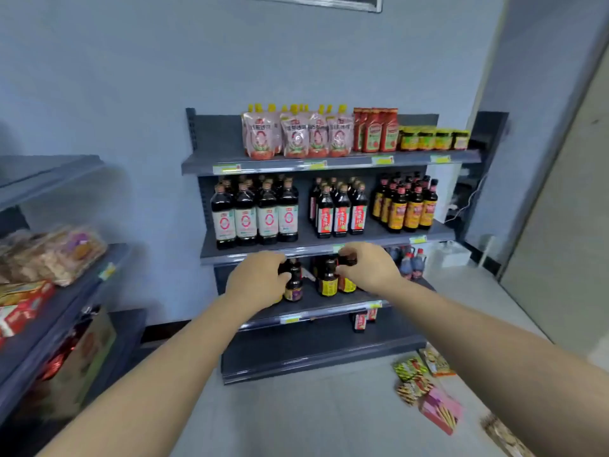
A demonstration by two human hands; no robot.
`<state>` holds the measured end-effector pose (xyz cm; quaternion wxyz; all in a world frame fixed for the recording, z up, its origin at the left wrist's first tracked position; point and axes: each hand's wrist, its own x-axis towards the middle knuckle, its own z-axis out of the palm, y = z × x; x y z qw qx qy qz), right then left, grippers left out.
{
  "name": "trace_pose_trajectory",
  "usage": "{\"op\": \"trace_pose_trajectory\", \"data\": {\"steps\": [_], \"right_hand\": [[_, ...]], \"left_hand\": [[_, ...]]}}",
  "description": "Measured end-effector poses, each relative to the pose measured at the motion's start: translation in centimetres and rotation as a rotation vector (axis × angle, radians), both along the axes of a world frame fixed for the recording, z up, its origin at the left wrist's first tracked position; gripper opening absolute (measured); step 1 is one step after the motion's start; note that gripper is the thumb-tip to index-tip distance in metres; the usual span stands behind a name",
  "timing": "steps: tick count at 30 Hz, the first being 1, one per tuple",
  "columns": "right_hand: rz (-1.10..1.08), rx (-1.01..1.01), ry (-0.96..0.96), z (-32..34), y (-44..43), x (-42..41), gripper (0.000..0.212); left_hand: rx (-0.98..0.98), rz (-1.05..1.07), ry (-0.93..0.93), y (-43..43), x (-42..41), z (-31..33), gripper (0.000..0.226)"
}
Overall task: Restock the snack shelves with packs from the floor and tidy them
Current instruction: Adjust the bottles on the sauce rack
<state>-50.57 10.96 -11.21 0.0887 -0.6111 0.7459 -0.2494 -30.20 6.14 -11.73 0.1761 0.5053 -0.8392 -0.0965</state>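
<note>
Reaching into the third tier of the grey shelf unit (pixel 224 257), both hands are among small dark bottles.

- Left hand (pixel 257 282): fingers and thumb curled at the neck of a purple-label bottle (pixel 293 290), which stands upright on that tier.
- Right hand (pixel 369 268): fingertips pinched on the cap of a dark bottle (pixel 347 260). Its lower part is partly hidden by the wrist.
- Yellow-label bottle (pixel 328 280): upright between the two hands, touched by neither.
- Top tier, left to right: spouted pouches (pixel 293 136), red sauce bottles (pixel 375 130), green-lidded jars (pixel 431 140).
- Second tier: white-label bottles (pixel 257 216), red-label bottles (pixel 339 212), orange-label bottles (pixel 408 209), in three groups set apart.
- Snack packs (pixel 412 371): lying loose on the floor (pixel 296 423) at lower right, beside the base of the unit. A pink box (pixel 441 412) lies among them, and another pack is cut off at the frame edge.
- Snack shelf (pixel 66 291): at left, carrying clear bags of snacks (pixel 56 255) and red cartons (pixel 23 305). Its lower tier is blurred.
</note>
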Motion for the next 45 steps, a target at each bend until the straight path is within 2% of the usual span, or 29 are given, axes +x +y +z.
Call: {"op": "trace_pose_trajectory", "data": {"steps": [6, 8, 13, 27, 30, 33, 35, 40, 45], "right_hand": [[-0.153, 0.062, 0.003, -2.8, 0.6, -12.3, 0.037], [-0.202, 0.101, 0.0, -3.9, 0.9, -15.8, 0.032], [-0.326, 0.177, -0.031, -6.8, 1.4, -24.0, 0.039], [-0.685, 0.344, -0.144, -15.3, -0.2, -44.0, 0.039], [-0.738, 0.38, -0.188, -17.7, -0.2, -47.8, 0.039], [-0.779, 0.434, -0.231, -20.9, -0.3, -51.8, 0.04], [-0.789, 0.463, -0.259, -23.1, -0.4, -54.5, 0.039], [-0.793, 0.553, -0.327, -29.2, -1.0, -60.3, 0.038], [-0.819, 0.653, -0.392, -35.7, -2.3, -64.5, 0.038]], "left_hand": [[0.056, -0.145, -0.034, -2.9, -13.3, -3.1, 0.043], [0.074, -0.191, -0.052, -3.7, -17.3, -4.2, 0.042], [0.138, -0.288, -0.107, -5.7, -26.5, -7.2, 0.032], [0.242, -0.618, -0.226, -12.2, -52.4, -16.1, 0.035], [0.285, -0.658, -0.244, -12.7, -56.8, -18.4, 0.032], [0.312, -0.693, -0.287, -13.1, -61.0, -21.0, 0.014], [0.325, -0.693, -0.324, -13.2, -63.7, -22.7, 0.012], [0.376, -0.667, -0.322, -14.0, -69.3, -29.3, 0.029], [0.467, -0.641, -0.402, -14.9, -73.8, -37.0, 0.027]]}}
